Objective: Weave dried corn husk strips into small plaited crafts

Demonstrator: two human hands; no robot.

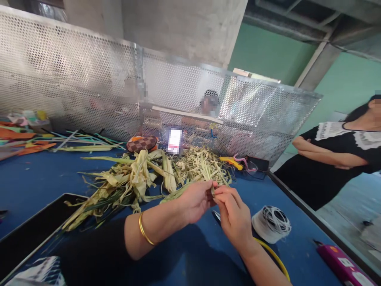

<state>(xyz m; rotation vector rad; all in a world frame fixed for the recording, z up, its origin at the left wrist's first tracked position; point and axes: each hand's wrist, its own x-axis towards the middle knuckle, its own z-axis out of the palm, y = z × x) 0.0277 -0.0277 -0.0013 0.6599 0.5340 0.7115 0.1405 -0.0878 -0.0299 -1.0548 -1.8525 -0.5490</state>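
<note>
My left hand (pixel 195 201), with a gold bangle at the wrist, is closed in a pinch on a bundle of pale green corn husk strips (pixel 204 169). The strips fan upward and away from my fingers. My right hand (pixel 233 212) meets it from the right, thumb and fingers pinching the lower end of the same bundle. My fingers cover that end. Just beyond lies a heap of dry, shredded corn husks (pixel 193 161), with wider husk leaves (pixel 139 171) to its left. A pointed metal blade (pixel 216 215) shows partly beneath my right hand.
Right of my hand stands a spool of white string (pixel 271 224); a magenta device (pixel 342 260) lies nearer the edge. A yellow tool (pixel 232 162), lit phone (pixel 174 140) and checkered pouch (pixel 142 144) sit before the perforated metal screen (pixel 178 87). A person (pixel 327 159) stands at right, arms folded.
</note>
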